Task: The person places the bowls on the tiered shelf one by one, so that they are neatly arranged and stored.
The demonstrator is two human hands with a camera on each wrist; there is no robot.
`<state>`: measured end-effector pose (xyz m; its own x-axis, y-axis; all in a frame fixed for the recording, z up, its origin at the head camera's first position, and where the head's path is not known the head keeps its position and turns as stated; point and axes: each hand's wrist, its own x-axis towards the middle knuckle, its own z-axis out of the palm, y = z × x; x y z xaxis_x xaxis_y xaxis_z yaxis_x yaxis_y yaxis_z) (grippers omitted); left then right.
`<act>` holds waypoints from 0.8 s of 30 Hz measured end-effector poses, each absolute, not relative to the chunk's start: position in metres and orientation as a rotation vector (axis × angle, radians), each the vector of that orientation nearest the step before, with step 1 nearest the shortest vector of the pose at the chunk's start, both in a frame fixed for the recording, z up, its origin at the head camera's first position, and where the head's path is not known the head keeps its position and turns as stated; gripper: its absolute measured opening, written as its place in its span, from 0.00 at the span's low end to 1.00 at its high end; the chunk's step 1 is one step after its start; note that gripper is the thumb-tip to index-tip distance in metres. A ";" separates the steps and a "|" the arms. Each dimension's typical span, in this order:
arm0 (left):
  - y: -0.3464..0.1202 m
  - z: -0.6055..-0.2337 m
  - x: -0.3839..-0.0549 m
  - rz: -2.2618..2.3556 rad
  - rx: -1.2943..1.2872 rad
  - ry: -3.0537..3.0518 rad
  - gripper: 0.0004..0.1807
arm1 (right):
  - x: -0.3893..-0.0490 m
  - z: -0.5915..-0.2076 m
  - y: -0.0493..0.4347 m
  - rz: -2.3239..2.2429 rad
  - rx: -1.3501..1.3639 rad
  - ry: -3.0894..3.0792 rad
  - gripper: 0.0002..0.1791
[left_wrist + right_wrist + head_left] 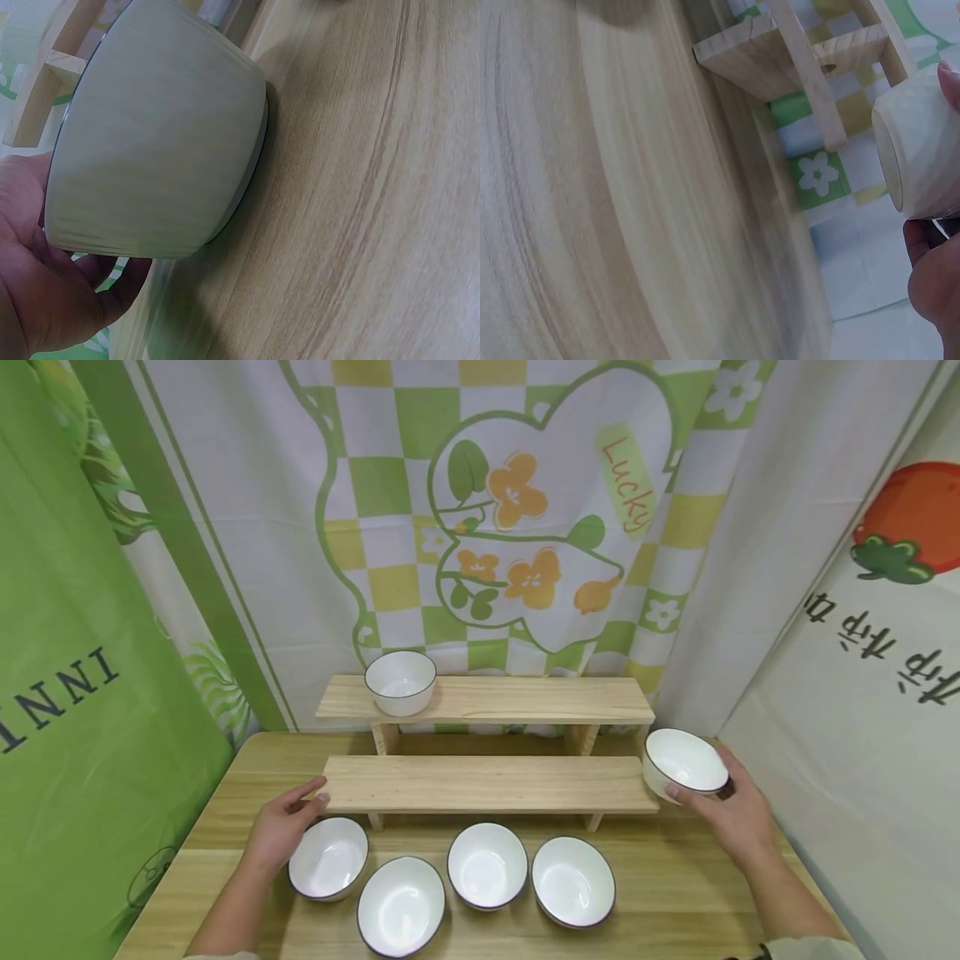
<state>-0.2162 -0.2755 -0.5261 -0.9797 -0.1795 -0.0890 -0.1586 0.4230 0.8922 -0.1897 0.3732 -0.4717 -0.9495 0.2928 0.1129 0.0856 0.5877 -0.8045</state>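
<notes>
My right hand [738, 814] grips a white dark-rimmed bowl [684, 762] by its right side, thumb at the front, off the right end of the lower wooden shelf [491, 783]. In the right wrist view the held bowl [922, 146] is tilted, its base showing, above the table. My left hand [281, 827] is at the lower shelf's left end, fingertips right at the plank's edge, just behind the leftmost table bowl [328, 858]. That bowl [161, 142] fills much of the left wrist view and partly covers the left hand [52, 277].
Another white bowl [401, 683] stands at the left of the upper shelf [525, 699]. Three more bowls, a front one [401, 906], a middle one [487, 866] and a right one [573, 882], stand on the wooden table [675, 893]. Printed curtains [285, 527] surround the table.
</notes>
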 end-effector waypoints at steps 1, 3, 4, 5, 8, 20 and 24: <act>-0.275 -0.526 -0.216 -1.651 0.311 -2.632 0.33 | -0.190 -0.471 0.372 1.295 -0.300 -2.576 0.61; -0.275 -0.525 -0.216 -1.650 0.308 -2.632 0.33 | -0.191 -0.468 0.370 1.312 -0.278 -2.557 0.60; -0.275 -0.525 -0.216 -1.646 0.308 -2.635 0.34 | -0.191 -0.467 0.369 1.320 -0.270 -2.552 0.60; -0.275 -0.525 -0.216 -1.645 0.307 -2.637 0.34 | -0.192 -0.465 0.367 1.325 -0.263 -2.550 0.61; -0.276 -0.526 -0.214 -1.655 0.309 -2.641 0.34 | -0.192 -0.460 0.363 1.343 -0.248 -2.555 0.61; -0.277 -0.526 -0.213 -1.641 0.312 -2.660 0.35 | -0.195 -0.438 0.342 1.338 -0.145 -2.559 0.60; -0.275 -0.525 -0.215 -1.624 0.313 -2.665 0.35 | -0.198 -0.432 0.334 1.375 -0.094 -2.522 0.59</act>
